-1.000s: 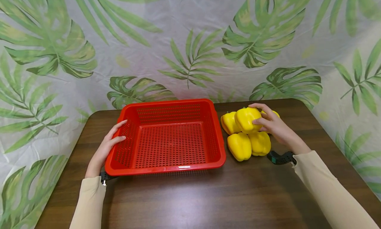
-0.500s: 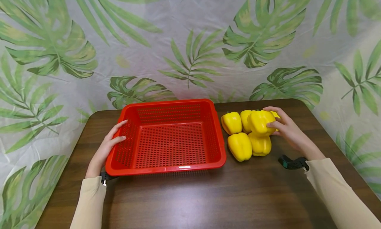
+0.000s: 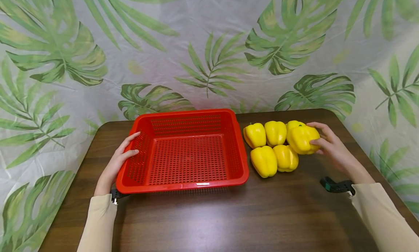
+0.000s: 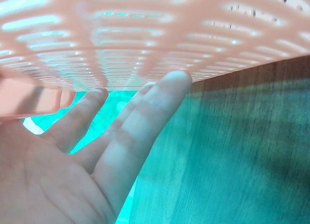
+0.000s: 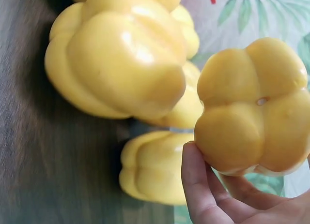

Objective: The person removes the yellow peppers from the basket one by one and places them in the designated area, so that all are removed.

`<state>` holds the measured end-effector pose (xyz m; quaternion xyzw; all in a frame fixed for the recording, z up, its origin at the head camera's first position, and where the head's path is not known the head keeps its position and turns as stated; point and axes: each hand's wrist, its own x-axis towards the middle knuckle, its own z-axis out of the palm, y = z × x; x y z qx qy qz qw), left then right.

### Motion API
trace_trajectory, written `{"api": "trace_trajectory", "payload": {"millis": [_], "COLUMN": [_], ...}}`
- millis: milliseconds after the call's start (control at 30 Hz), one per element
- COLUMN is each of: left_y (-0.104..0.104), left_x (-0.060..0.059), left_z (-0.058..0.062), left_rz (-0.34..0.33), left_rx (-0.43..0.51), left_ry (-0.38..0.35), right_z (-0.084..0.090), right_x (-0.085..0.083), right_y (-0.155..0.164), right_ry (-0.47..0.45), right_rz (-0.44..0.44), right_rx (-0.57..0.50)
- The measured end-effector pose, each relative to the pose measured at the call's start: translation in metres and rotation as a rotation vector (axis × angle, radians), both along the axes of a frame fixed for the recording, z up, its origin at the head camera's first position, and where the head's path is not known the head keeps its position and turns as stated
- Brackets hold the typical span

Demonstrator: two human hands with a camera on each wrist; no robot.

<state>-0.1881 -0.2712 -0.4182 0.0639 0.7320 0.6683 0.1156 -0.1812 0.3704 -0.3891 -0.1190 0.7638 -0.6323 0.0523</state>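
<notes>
Five yellow peppers sit just right of the red basket (image 3: 183,150) on the brown table (image 3: 229,215), and a sixth peeks out behind them. Your right hand (image 3: 330,146) grips one pepper (image 3: 301,139), fingers and thumb curled round it, at the far right edge of the bunch, the side away from the basket, slightly raised against the others. The nearest pepper (image 3: 263,161) to you lies just beside the basket's right wall. Your left hand (image 3: 114,164) rests against the basket's left wall with fingers straight and loose, holding nothing, thumb on the rim. The basket has nothing in it.
</notes>
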Motion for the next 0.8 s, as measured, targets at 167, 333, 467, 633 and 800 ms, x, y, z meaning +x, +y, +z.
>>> {"api": "trace_trajectory", "payload": {"millis": [167,333,467,633,800], "left_y": [0.001,0.001,0.001,0.001,0.001], "left_x": [0.001,0.001,0.001,0.001,0.001], "left_z": [0.001,0.001,0.001,0.001,0.001], "left_rz": [-0.002,-0.003,0.004,0.005,0.005], "left_rx": [0.000,0.002,-0.002,-0.006,-0.016], "left_ry": [0.004,0.009,0.005,0.004,0.008], "right_z": [-0.006,-0.011,-0.018,-0.029,-0.040], "right_x": [0.002,0.005,0.009,0.015,0.020], "right_y": [0.009,0.017,0.024,0.031,0.035], "right_ry": [-0.009,-0.017,-0.018,-0.019,-0.024], "right_rz": [-0.011,-0.018,-0.015,-0.013,-0.015], "right_rx": [-0.042,-0.053,-0.080,-0.111,-0.099]}}
